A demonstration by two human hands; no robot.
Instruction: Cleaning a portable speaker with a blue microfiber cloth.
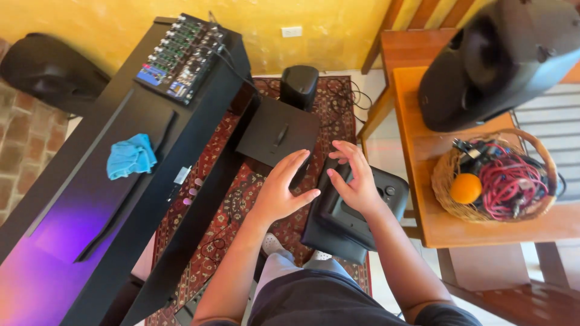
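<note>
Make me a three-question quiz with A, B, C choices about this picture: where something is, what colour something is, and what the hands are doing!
1. Where is the orange ball?
A. In the wicker basket
B. On the rug
C. On the piano

2. What colour is the cloth on the piano?
A. Red
B. Blue
C. White

3. How are the two hands?
A. Clenched into fists
B. Holding the cloth
C. Open, fingers spread over the black speaker

Answers:
1 A: the orange ball lies among cables in the wicker basket.
2 B: the cloth on the piano is blue.
3 C: left hand and right hand are open over the black speaker.
</note>
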